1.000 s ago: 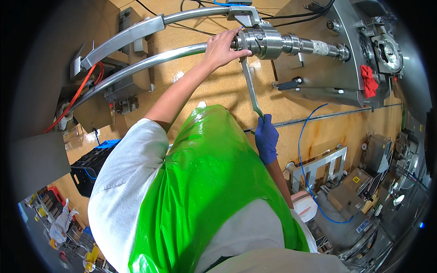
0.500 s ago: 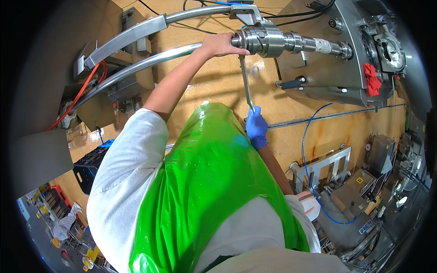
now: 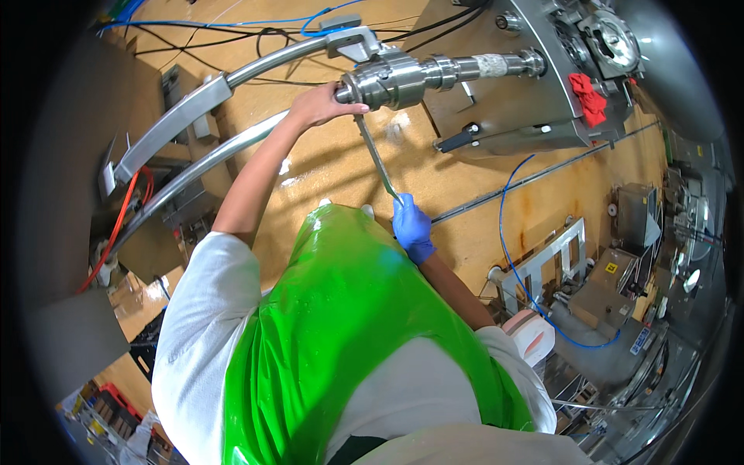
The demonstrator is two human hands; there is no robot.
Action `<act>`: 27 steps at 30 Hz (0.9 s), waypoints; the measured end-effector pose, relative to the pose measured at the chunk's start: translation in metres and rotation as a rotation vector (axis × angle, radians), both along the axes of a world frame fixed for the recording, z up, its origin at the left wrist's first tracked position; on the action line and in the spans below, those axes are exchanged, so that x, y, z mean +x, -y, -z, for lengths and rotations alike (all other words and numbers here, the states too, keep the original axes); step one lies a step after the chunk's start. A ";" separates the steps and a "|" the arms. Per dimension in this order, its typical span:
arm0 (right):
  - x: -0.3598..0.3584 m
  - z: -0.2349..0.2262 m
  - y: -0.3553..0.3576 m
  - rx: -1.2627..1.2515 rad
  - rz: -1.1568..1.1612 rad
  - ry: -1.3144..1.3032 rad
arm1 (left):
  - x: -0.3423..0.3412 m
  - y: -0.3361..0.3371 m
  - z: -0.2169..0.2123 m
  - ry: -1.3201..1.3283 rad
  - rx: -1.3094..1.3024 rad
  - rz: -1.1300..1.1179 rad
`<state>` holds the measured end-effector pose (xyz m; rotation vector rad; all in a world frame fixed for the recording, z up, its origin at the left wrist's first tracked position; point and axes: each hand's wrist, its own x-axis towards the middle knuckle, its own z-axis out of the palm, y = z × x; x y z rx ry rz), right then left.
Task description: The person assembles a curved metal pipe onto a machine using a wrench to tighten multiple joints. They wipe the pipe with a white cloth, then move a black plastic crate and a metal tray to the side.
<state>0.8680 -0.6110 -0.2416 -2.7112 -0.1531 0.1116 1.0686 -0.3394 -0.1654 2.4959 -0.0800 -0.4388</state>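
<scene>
A person seen from above wears a wet green apron (image 3: pixel 341 325) over a white shirt and stands on an orange-brown floor (image 3: pixel 341 163).

The bare left hand (image 3: pixel 322 105) reaches up toward 12 o'clock and rests on the end of a shiny steel fitting (image 3: pixel 391 77), fingers curled over its left rim. The fitting lies level, running toward 3 o'clock into a grey machine (image 3: pixel 527 85) with a red rag (image 3: pixel 589 97) on top.

The right hand (image 3: pixel 411 229), in a blue glove, sits at 5 o'clock from the fitting, just above the apron's top edge. Its fingers are clenched around the lower end of a thin metal wrench (image 3: pixel 377 159). The wrench slants up toward 11 o'clock, and its upper end meets the underside of the fitting, just beside the left hand.

Two curved steel pipes (image 3: pixel 194 167) sweep from the fitting down toward 8 o'clock. A blue hose (image 3: pixel 508 225) loops across the floor at 3 o'clock, near a metal frame (image 3: pixel 546 263). Black cables (image 3: pixel 232 35) trail across the floor at 11 o'clock.
</scene>
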 end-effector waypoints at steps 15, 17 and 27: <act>0.028 -0.090 0.096 0.768 0.206 -0.425 | -0.028 0.191 -0.051 -0.055 -1.236 -0.067; 0.053 -0.064 0.116 0.788 0.269 -0.580 | -0.016 0.228 -0.033 -0.088 -1.157 -0.042; 0.155 0.005 0.215 0.388 -0.005 -0.545 | 0.029 0.320 0.079 -0.046 -1.019 -0.397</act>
